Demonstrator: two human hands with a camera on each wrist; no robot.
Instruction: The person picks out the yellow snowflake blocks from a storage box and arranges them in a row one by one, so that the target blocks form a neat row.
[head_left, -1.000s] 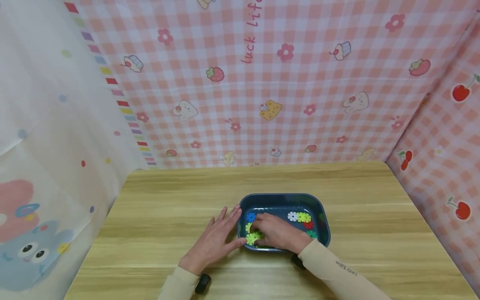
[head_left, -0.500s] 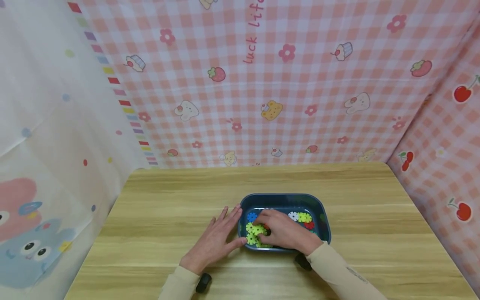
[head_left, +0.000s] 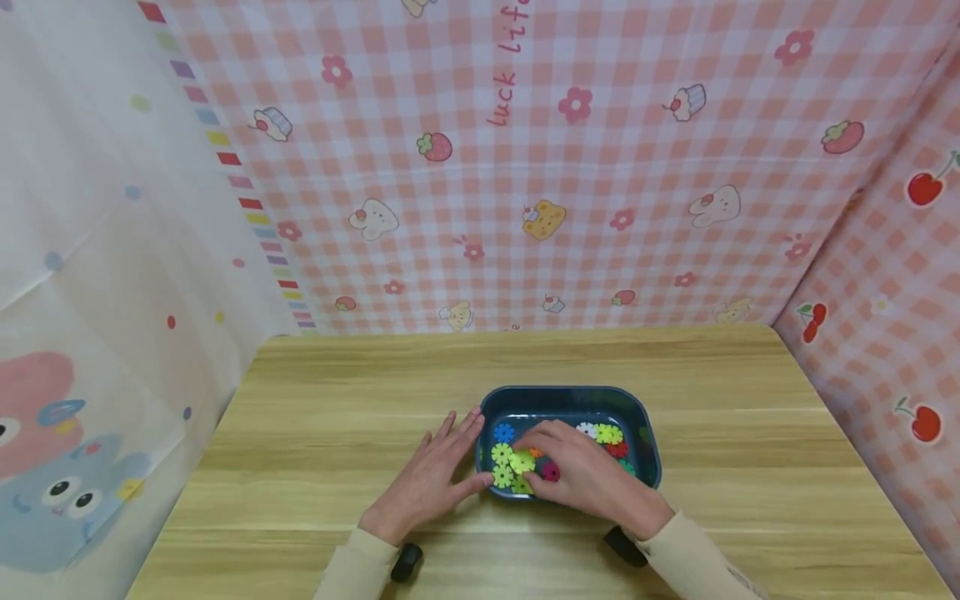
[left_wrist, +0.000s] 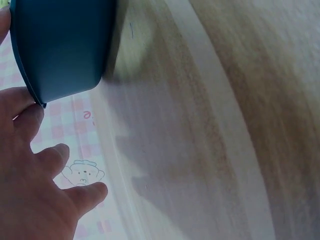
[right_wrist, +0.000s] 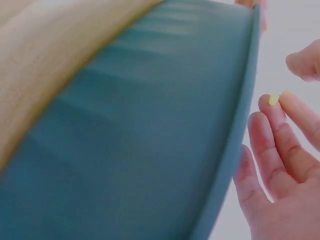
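A dark blue rectangular tray (head_left: 570,400) holds several small plastic snowflake discs. Over its left half my right hand (head_left: 581,467) pinches a yellow-green snowflake disc (head_left: 522,462) at the fingertips. Only a yellow sliver of that disc (right_wrist: 273,99) shows in the right wrist view. More yellow-green discs (head_left: 502,476) lie just left of those fingers, with a blue disc (head_left: 503,432) behind them. My left hand (head_left: 427,479) rests with spread fingers against the tray's left side. In the left wrist view, its fingertips touch the tray rim (left_wrist: 30,85).
Inside the tray to the right lie a white disc (head_left: 587,430), a yellow-green pair (head_left: 609,433), a red disc (head_left: 617,450) and a green one (head_left: 628,467). A magenta disc (head_left: 551,472) sits under the right hand. Patterned cloth (head_left: 480,192) borders the wooden table (head_left: 360,383).
My right hand has shifted slightly right and up, drawing back with the yellow-green disc, which was hidden at first. A magenta disc has come into view. The left hand stays put.
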